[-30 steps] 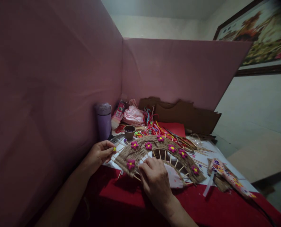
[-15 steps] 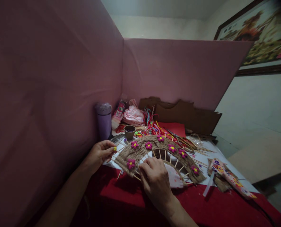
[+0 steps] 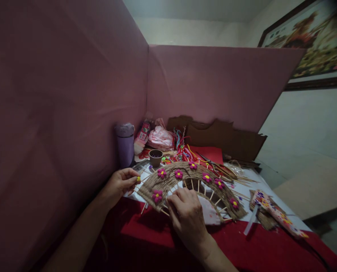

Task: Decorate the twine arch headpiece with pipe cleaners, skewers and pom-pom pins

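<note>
A fan-shaped weave of brown twine on thin wooden sticks [image 3: 197, 173] lies on the table, dotted with several pink flowers with yellow centres. My left hand [image 3: 119, 184] is at the fan's left end, its fingers pinched on a small yellow bead [image 3: 138, 178] at the tip of a stick. My right hand [image 3: 187, 216] rests palm down on the fan's lower middle, over the sticks, with its fingers curled and pressing.
A red cloth [image 3: 242, 249] covers the table front. Behind the fan stand a purple bottle [image 3: 125, 145], a small brown cup [image 3: 156, 157], scissors [image 3: 214, 165], coloured cords and cardboard pieces [image 3: 225, 138]. A second decorated piece [image 3: 273, 213] lies right. Pink screens wall the left and back.
</note>
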The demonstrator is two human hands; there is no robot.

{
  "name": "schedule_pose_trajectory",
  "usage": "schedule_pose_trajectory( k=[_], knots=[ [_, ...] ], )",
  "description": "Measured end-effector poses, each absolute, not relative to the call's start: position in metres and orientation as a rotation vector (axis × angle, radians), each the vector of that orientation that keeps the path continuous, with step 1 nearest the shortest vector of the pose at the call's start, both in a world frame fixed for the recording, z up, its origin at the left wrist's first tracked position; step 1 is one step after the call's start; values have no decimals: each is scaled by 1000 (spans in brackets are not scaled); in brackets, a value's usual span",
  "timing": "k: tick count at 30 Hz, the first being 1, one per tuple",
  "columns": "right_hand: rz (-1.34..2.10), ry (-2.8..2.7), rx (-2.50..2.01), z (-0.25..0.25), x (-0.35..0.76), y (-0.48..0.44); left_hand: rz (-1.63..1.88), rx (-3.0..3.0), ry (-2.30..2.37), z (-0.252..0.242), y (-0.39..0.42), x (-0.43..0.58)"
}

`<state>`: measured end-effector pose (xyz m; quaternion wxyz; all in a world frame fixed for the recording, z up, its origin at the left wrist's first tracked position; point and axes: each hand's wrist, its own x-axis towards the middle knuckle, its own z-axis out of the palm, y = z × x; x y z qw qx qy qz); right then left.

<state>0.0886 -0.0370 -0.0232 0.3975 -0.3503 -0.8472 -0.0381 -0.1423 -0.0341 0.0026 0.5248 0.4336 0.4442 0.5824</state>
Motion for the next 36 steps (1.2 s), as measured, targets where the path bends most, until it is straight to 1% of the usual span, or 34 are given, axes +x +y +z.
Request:
schedule_pose_trajectory(
  k=[15,29,31,33,36],
  knots=[
    [-125,-2183,-894,-26,89,-35,1404,1162,1188,10,-35,-139],
    [-107,-2189,-869,-26,89,-35,1405,1125,1232,9,-40,-139],
    [-104,-2183,-865,-26,90,-35,1455,1118,1271,12,-41,-140],
    [-102,-2171,-867,-26,90,-36,1581,1070,1313,15,-41,-142],
    [-102,-2149,-875,-25,90,-36,1760,949,1237,19,-42,-144]
  ],
)
